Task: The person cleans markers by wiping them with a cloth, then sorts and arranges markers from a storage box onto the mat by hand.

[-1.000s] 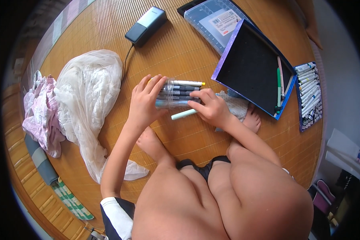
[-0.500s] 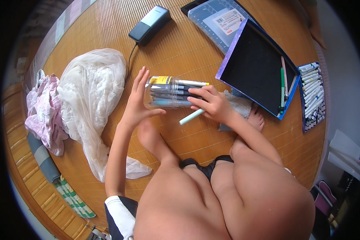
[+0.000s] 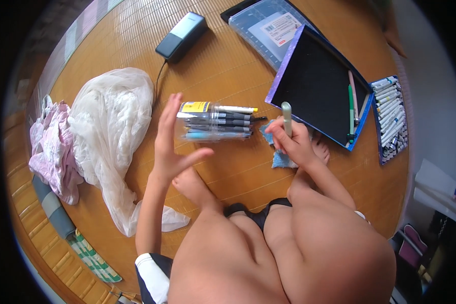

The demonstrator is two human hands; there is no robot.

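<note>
On the mat a clear plastic jar [image 3: 193,119] lies on its side, its open end to the right. Several pens [image 3: 233,122] in dark, grey and blue fill it, and their ends stick out. Beside the jar's left end my left hand [image 3: 169,144] is open, thumb and fingers spread wide, nothing in it. To the right of the jar, my right hand [image 3: 296,143] grips a pale green pen [image 3: 287,120], which points up out of the fist. A blue fluffy cloth [image 3: 282,160] lies partly under that hand, next to my foot.
A shallow black-lined box [image 3: 314,83] holds a green pen [image 3: 351,111] and a pink one. Beyond it sits a clear plastic case [image 3: 253,33]. A tray of markers [image 3: 390,119] lies at right, a black power bank [image 3: 182,38] at the back, white sheer fabric [image 3: 111,121] at left.
My right hand has moved right, away from the jar's open end, and the pale green pen has turned from slanting down to pointing up. My left hand stays spread by the jar.
</note>
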